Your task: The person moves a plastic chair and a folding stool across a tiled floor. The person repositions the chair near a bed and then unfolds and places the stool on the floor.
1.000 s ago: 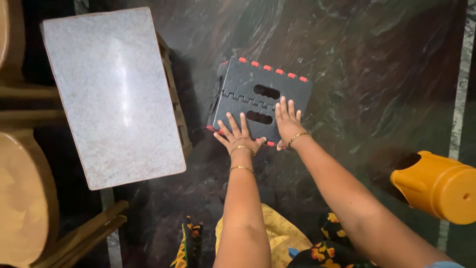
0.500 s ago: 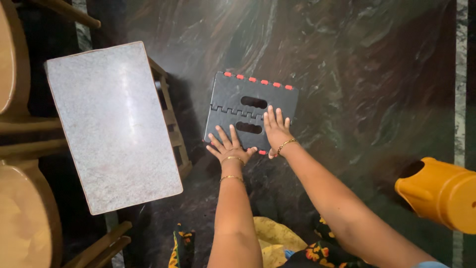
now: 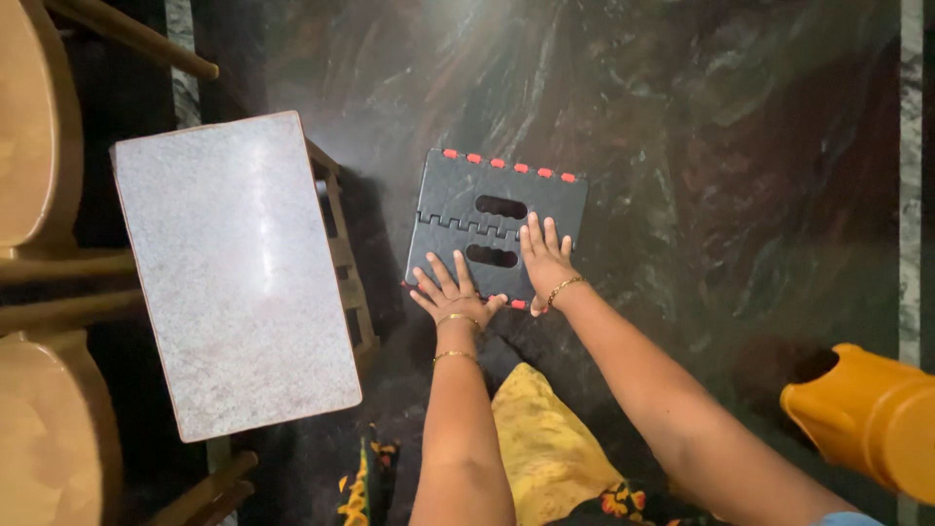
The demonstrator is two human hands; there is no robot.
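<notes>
At the near edge of the view, a yellow garment (image 3: 545,448) with a floral border is covering the person's lap, and both forearms are extending forward from it over the dark marbled floor (image 3: 721,146). The left hand (image 3: 450,290) is lying flat with fingers spread on the near left corner of the folding stool (image 3: 497,226); the right hand (image 3: 545,261) is lying flat just beside it on the near half of the stool top, fingers pointing away. Both hands are open and pressing palm-down, apart from each other and clamped on nothing. The folding stool, dark grey with red tabs along its near and far edges, is standing on the floor in the middle of the view, its toothed centre seam and two oval slots lying level. Judged from this posture, the step in hand is pressing the stool top flat; the next move calls for even downward pressure on both halves, with fingers kept clear of the seam. Left of the stool, a grey stone-topped counter (image 3: 239,273) is standing on a wooden frame. Wooden chairs (image 3: 39,136) are standing beyond it at the left edge, and an overturned yellow plastic stool (image 3: 867,414) is lying at the right edge.
</notes>
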